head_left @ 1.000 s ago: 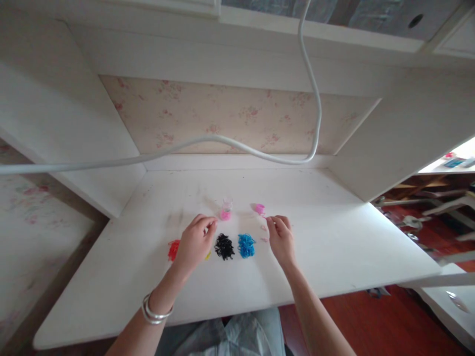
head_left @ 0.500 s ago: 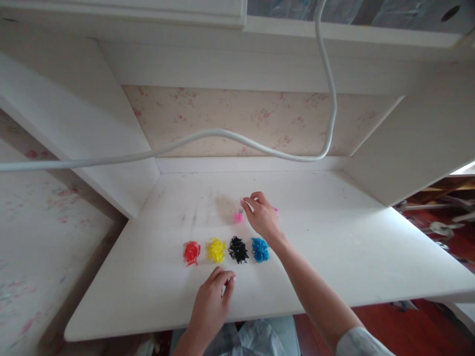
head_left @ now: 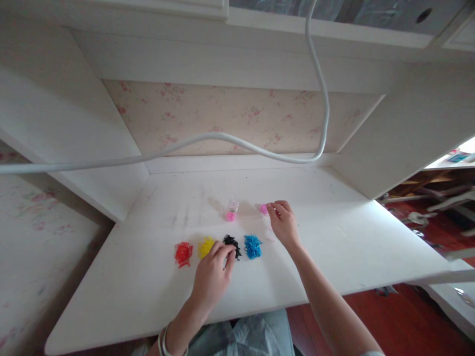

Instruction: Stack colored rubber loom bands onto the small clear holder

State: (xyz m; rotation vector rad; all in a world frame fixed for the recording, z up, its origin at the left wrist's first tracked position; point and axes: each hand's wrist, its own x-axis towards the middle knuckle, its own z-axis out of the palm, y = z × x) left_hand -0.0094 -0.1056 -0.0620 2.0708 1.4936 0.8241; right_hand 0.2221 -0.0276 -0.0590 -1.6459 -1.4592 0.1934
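Observation:
My right hand (head_left: 284, 220) has its thumb and fingers pinched at a small bright pink piece (head_left: 264, 209), partly covered by the fingertips. To its left stands a small clear object (head_left: 233, 203) with a pink part (head_left: 230, 216) at its near end. My left hand (head_left: 215, 267) is curled, fingertips together over the near edge of a pile of black bands (head_left: 233, 243); anything between them is too small to make out. Beside it lie yellow bands (head_left: 205, 246), partly hidden by this hand, red bands (head_left: 183, 254) and blue bands (head_left: 253, 246).
The white desk (head_left: 334, 247) has side panels and a floral back wall (head_left: 222, 113). A thick white cable (head_left: 218, 136) hangs across the view above the desk. Faint clear or pale pink bits (head_left: 270, 235) lie right of the blue pile.
My right hand has moved right, away from the clear object, to the pink piece. My left hand has moved forward to the black pile. The camera view has shifted slightly.

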